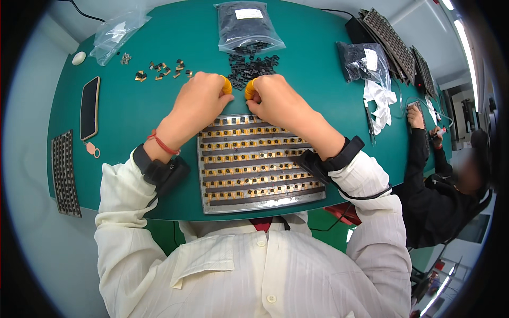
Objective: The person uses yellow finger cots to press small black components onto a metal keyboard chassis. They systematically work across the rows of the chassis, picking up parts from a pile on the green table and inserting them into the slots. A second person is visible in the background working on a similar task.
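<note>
we have both hands just beyond the far edge of the metal tray (260, 205), which lies in the near middle of the green bench (119, 122), its rows lined with small black-and-gold parts. our left hand (201, 96) and right hand (278, 99) stand apart, fingers curled in and tipped with yellow finger cots (227, 85), near the loose heap of black plastic pieces (253, 69); we cannot tell whether either pinches anything. our right black wrist unit (314, 167) overhangs the tray's right side, so a careless pull back might catch a row and knock parts askew. the heap sits by the mouth of a clear bag (241, 32), and a sleeve or knuckle could scatter it toward the loose gold-and-black pieces (166, 70) at far left, mixing the two kinds
</note>
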`<act>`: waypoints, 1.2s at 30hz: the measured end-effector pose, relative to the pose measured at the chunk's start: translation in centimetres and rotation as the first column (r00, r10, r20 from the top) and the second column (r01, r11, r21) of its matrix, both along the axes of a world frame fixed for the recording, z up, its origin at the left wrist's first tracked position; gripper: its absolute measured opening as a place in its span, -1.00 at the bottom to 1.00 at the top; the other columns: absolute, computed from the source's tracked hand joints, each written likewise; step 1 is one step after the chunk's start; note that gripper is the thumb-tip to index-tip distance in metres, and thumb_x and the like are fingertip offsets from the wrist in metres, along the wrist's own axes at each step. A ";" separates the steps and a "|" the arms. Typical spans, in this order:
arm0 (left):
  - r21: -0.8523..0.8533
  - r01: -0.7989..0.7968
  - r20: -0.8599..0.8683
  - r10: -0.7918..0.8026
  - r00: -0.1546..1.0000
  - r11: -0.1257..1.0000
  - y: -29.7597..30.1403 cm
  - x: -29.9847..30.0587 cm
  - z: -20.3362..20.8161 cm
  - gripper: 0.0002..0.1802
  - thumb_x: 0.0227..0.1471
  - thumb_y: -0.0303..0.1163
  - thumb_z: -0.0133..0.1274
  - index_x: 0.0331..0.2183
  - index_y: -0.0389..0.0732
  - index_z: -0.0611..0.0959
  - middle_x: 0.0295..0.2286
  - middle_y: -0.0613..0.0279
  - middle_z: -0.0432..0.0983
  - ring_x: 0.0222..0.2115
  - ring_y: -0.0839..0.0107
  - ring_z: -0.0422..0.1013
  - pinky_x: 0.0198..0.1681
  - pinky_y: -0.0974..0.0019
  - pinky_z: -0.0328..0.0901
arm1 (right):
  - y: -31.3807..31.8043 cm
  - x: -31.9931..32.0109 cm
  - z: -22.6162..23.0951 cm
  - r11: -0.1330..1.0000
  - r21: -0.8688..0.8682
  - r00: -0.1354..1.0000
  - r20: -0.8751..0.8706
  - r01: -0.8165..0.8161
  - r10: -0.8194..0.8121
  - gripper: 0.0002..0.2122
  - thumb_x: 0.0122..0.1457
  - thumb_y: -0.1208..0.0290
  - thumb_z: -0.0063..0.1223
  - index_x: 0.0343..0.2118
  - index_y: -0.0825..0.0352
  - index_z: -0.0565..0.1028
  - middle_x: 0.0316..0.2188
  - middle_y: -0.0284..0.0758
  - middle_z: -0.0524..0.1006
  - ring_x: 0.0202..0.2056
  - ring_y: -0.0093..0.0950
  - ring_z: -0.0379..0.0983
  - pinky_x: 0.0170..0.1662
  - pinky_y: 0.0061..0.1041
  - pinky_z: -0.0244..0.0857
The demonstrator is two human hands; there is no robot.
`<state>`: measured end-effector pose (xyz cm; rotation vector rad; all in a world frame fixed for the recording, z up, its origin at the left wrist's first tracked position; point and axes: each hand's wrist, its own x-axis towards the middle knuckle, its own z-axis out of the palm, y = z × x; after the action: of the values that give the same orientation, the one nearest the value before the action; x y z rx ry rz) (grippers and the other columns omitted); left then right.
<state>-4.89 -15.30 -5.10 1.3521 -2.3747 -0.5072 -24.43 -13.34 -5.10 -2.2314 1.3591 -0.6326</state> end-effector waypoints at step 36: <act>-0.013 0.093 0.075 -0.092 0.993 0.996 6.5 5.9 1.2 -0.82 -0.07 -0.41 0.23 -0.51 -0.36 0.66 -0.53 0.11 0.45 -0.46 0.16 0.39 -0.36 0.19 0.30 | 8.5 -6.9 3.8 0.958 0.178 0.888 -0.442 0.224 -0.126 -0.68 0.07 0.35 0.19 -0.65 0.54 0.50 -0.68 0.04 0.45 -0.57 -0.03 0.46 -0.43 -0.17 0.36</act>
<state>1.06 -8.82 -3.91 1.2798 -2.5053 -0.4689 -31.36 -4.86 -1.29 -2.1497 1.7628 -0.0269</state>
